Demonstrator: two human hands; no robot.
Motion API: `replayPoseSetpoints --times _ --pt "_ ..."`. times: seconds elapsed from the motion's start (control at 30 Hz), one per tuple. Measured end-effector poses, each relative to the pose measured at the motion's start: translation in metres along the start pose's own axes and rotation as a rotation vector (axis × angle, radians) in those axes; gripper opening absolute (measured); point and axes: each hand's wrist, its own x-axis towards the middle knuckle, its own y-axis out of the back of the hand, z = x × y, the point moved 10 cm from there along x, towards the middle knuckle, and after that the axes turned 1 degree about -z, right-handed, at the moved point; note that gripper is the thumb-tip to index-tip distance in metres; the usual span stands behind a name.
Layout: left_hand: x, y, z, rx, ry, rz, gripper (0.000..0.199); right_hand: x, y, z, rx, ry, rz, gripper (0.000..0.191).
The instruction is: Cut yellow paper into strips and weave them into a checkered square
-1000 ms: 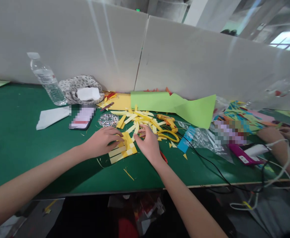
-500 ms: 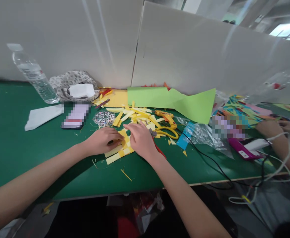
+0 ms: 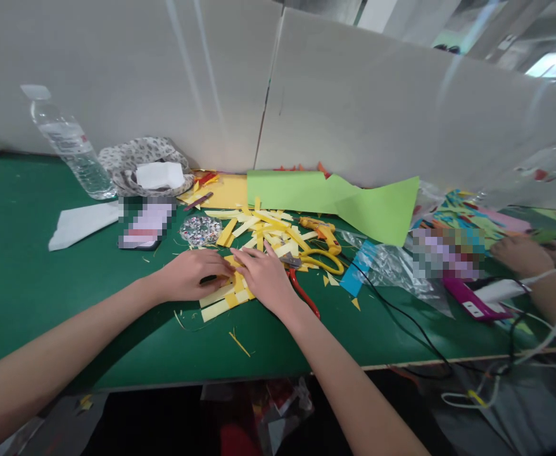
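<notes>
A small mat of woven paper strips (image 3: 217,310), in yellow and pale yellow, lies on the green table under my fingers. My left hand (image 3: 193,275) is closed at the left edge of the mat, thumb and fingertips gripping the strips. From the right, my right hand (image 3: 267,277) reaches over the weave, its fingertips pinched on the strips close to those of my left hand. Part of the mat is hidden beneath both hands. Just beyond them lies a pile of loose paper strips (image 3: 247,223). Scissors with yellow handles (image 3: 324,261) rest beside my right hand, and a red handle (image 3: 303,293) shows behind my right wrist.
Behind the pile are a yellow glue gun (image 3: 323,232) and a green paper sheet (image 3: 368,206). A phone (image 3: 147,225), a clear dish of beads (image 3: 201,231) and a water bottle (image 3: 71,149) stand left. At right, another person's hand (image 3: 520,254) is near cables.
My right hand has shifted slightly left, closer to my left hand, uncovering more of the red handle. The whole view has tilted a little.
</notes>
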Motion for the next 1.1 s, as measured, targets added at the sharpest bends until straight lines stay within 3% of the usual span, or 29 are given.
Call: replayPoseSetpoints --times 0.3,0.53,0.7,0.8,0.93,1.1 --pt "0.001 0.0 0.001 -0.022 -0.026 0.022 0.024 -0.004 0.007 -0.004 -0.055 -0.005 0.073 0.037" --pt "0.002 0.003 0.007 0.045 -0.031 0.019 0.024 -0.013 0.033 -0.013 0.028 -0.037 0.134 0.032" --pt "0.001 0.004 0.01 0.061 -0.05 0.035 0.024 -0.021 0.032 -0.01 0.151 -0.134 0.006 0.037" --pt "0.002 0.004 0.008 0.065 -0.041 0.053 0.021 -0.019 0.022 -0.007 0.051 -0.147 -0.09 0.034" --pt "0.002 0.005 0.005 0.073 -0.02 0.091 0.018 -0.018 0.01 -0.012 -0.079 -0.059 -0.176 0.024" --pt "-0.007 0.018 -0.01 0.25 0.192 0.234 0.025 -0.018 0.013 -0.018 -0.118 0.024 -0.119 0.023"
